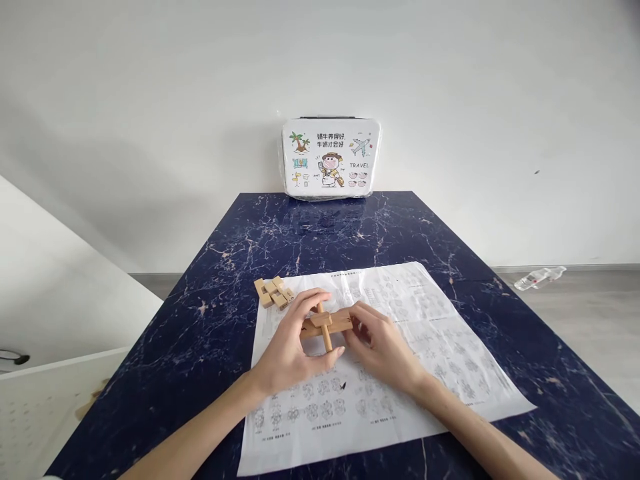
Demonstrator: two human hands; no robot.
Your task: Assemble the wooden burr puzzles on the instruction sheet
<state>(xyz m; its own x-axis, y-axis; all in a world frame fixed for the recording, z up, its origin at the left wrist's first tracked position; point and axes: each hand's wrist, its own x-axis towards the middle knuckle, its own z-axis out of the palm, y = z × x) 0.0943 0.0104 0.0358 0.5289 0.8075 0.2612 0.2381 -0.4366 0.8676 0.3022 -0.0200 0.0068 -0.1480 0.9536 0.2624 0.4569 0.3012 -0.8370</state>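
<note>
Bar: wooden, above the sheet [430, 363] and between my two hands; I see its long axis run left to right [343, 320].
Rod: crosses the bar, one end toward me, the other away [327, 339].
Left hand: thumb and fingers clamped on the rod's two ends [293, 341].
Right hand: nearer the bar's right end, fingertips pinched on it [383, 340].
Blocks: beyond the left hand, at the sheet's far-left corner [274, 294].
</note>
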